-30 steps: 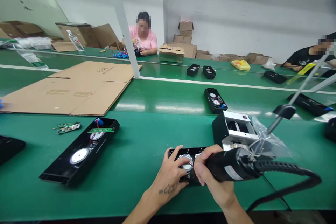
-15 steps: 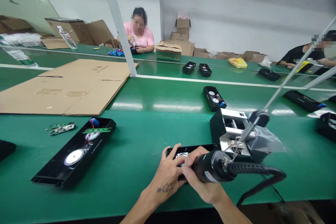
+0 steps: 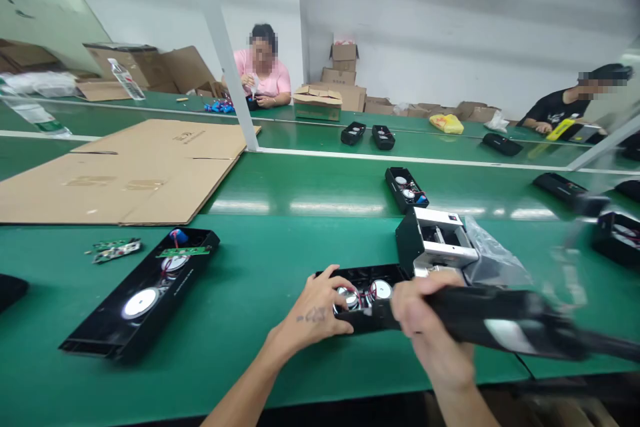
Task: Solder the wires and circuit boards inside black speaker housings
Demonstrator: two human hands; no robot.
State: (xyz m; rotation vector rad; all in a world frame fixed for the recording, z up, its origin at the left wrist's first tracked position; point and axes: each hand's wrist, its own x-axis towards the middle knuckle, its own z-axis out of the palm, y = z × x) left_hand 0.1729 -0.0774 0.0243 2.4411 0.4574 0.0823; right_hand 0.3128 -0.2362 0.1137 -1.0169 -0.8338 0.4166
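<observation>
My left hand (image 3: 317, 307) grips the left end of an open black speaker case (image 3: 364, 321), with its thumb on the near side and its fingers reaching over the top. Two round speaker drivers and red wires show inside the case. My right hand (image 3: 434, 323) is closed around a black corded electric screwdriver (image 3: 495, 319), held nearly level with its tip pointing left at the case's right part. The tip itself is hard to make out. Just behind the right hand stands a black and silver screw feeder (image 3: 437, 240).
Another open speaker case (image 3: 143, 303) with a circuit board across it lies left, beside loose circuit boards (image 3: 116, 250). Flat cardboard (image 3: 125, 173) covers the back left. More cases (image 3: 406, 189) sit beyond. A slanted white post (image 3: 227, 60) rises ahead. Two co-workers sit across.
My right hand has moved right and swung the screwdriver away from my left hand, uncovering the drivers. The left hand stays on the case.
</observation>
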